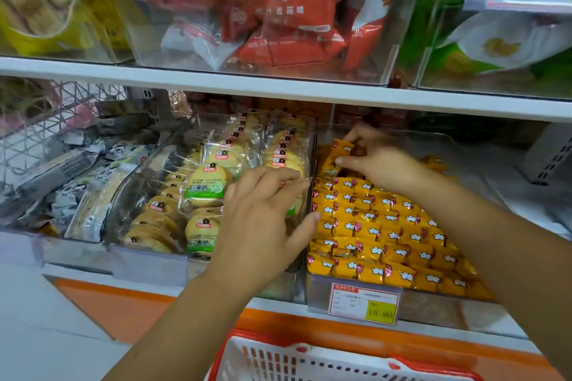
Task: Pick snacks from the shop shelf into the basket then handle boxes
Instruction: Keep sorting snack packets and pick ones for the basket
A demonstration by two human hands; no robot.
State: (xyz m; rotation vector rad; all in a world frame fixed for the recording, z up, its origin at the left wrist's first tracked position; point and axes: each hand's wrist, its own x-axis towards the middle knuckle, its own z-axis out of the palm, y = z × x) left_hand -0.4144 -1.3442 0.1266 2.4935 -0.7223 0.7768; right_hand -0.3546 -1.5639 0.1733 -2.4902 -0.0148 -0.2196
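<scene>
R hand, well above the price tag at the back of that tag's bin, pinches one orange pkt between thumb and curled fingertips. The pkt is lifted clear of the rows and tilted. L hand, up and left of the tag, is spread, fingers nearly straight. It lies over the cracker packs w/ the thumb by the clear divider wall. I see nothing held in it. The basket sits directly below the tag at the frame bottom, and I can't see any contents.

Risks, as I judge them:
- The pkt is glossy foil, small and pillow-shaped, and the pinch is on one end only. It could slip on the way down to the basket.
- The packed sachets below are slick and tightly tiled, so a dragging wrist could flick neighbours over the low front lip above the tag.
- The crackers are thin round discs in crinkly clear film, i.e. brittle. Weight from the L palm could crack them.
- The divider is thin, hard clear plastic, so leaning on it may flex or shift the bin.
- The basket is rigid slotted plastic w/ a red rim, and a small pkt could bounce off the rim if dropped from high up.
</scene>
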